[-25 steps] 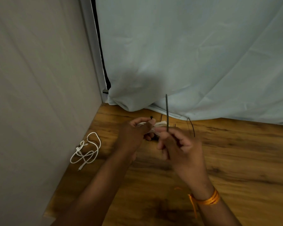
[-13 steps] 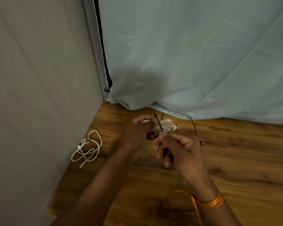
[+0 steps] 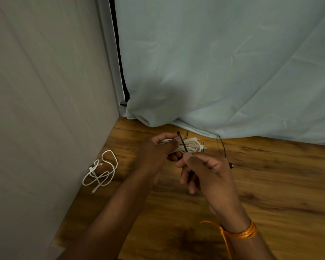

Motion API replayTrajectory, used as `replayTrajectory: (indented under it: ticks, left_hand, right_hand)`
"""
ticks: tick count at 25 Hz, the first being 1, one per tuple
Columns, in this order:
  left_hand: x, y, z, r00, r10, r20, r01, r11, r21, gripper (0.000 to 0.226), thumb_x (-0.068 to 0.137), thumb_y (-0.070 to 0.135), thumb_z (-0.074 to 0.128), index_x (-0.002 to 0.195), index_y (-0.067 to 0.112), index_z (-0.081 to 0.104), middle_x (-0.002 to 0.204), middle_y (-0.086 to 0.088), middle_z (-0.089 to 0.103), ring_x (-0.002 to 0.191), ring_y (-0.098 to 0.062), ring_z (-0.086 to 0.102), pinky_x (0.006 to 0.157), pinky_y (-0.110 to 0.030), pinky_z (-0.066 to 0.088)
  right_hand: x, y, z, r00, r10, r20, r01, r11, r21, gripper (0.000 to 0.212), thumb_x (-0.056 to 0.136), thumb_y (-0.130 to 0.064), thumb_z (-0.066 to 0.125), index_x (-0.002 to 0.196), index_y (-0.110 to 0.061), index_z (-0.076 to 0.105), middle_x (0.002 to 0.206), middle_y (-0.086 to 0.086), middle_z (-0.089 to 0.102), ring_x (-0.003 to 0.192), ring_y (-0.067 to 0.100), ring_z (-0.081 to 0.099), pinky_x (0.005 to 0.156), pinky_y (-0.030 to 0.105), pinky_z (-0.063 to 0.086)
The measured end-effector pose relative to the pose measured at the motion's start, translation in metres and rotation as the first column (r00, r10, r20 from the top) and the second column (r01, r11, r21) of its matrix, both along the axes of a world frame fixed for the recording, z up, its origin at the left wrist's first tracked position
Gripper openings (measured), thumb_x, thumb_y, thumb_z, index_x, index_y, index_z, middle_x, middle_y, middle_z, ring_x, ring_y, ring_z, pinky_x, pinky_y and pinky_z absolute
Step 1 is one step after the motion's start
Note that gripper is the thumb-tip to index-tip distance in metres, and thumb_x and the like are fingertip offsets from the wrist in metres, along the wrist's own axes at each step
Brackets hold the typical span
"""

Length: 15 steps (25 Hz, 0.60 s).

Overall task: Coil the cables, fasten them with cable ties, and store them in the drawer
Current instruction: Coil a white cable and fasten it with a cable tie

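My left hand [image 3: 155,153] grips a coiled white cable [image 3: 190,146] above the wooden table. A black cable tie [image 3: 182,142] lies slanted across the coil, its head near my left fingertips. My right hand [image 3: 204,171] pinches the lower part of that tie between thumb and fingers, just below the coil. A second white cable [image 3: 101,170] lies loose and uncoiled on the table at the left, beside the wall. Another black cable tie [image 3: 222,147] curves on the table to the right of the coil. No drawer is in view.
The wooden table [image 3: 261,194] fills the lower frame. A grey wall [image 3: 45,109] borders its left side and a pale blue cloth [image 3: 223,72] hangs along its back edge, draping onto the wood.
The black tie stood upright in my right hand; it now lies slanted across the white coil. My right hand has dropped slightly lower. The loose cable has not moved.
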State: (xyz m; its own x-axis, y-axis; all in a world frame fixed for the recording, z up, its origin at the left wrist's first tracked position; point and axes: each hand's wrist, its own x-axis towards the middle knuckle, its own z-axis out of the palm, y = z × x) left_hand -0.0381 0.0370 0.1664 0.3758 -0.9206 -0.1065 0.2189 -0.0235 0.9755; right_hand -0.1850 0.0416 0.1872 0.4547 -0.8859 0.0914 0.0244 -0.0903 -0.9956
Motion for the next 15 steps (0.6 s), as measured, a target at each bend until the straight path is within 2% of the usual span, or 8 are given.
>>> replayTrajectory:
  ticks: [6,8,10,12,15]
  left_hand:
    - [-0.002,0.002,0.004,0.999,0.017,0.041,-0.016,1.0,-0.014,0.015,0.086,0.013,0.068,0.1,0.012,0.073,0.083,-0.013,0.073,0.068,-0.022,0.064,0.061,-0.031,0.052]
    - [-0.004,0.005,0.006,0.996,0.014,0.091,-0.012,1.0,-0.023,0.011,0.087,0.012,0.067,0.094,0.016,0.074,0.08,-0.004,0.075,0.068,-0.017,0.067,0.062,-0.026,0.054]
    - [-0.008,0.008,0.008,0.986,0.004,0.164,0.002,0.999,-0.033,0.014,0.088,0.011,0.065,0.09,0.022,0.073,0.072,0.004,0.074,0.062,-0.009,0.066,0.056,-0.019,0.05]
    - [-0.011,0.011,0.007,0.973,0.013,0.23,-0.004,0.999,-0.039,0.015,0.089,0.01,0.064,0.09,0.021,0.073,0.068,0.002,0.072,0.055,-0.008,0.061,0.05,-0.017,0.045]
    - [-0.01,0.01,0.006,0.979,0.031,0.202,-0.027,0.999,-0.026,0.015,0.088,0.005,0.063,0.093,0.014,0.074,0.074,-0.003,0.073,0.058,-0.01,0.062,0.051,-0.02,0.047]
  right_hand:
    - [0.0,-0.003,0.001,1.0,-0.025,-0.012,0.025,0.999,0.026,0.03,0.093,-0.026,0.057,0.075,-0.008,0.074,0.055,0.017,0.064,0.037,0.025,0.046,0.042,0.026,0.037]
    - [0.0,-0.004,0.001,0.999,-0.042,-0.022,0.043,0.999,0.023,0.03,0.096,-0.023,0.056,0.076,-0.008,0.074,0.055,0.016,0.064,0.037,0.024,0.045,0.043,0.026,0.038]
    - [0.003,-0.006,0.003,0.996,-0.078,-0.044,0.078,0.997,0.006,0.031,0.097,-0.021,0.056,0.075,-0.008,0.073,0.055,0.014,0.064,0.036,0.024,0.046,0.042,0.025,0.037]
    - [0.006,-0.01,0.008,0.988,-0.117,-0.103,0.115,0.993,-0.027,0.029,0.096,-0.022,0.059,0.074,-0.01,0.072,0.055,0.011,0.065,0.034,0.022,0.048,0.041,0.025,0.037]
    - [0.007,-0.013,0.016,0.953,-0.143,-0.268,0.11,0.985,-0.135,0.02,0.09,-0.034,0.067,0.078,-0.019,0.073,0.061,0.001,0.07,0.036,0.014,0.055,0.042,0.028,0.044]
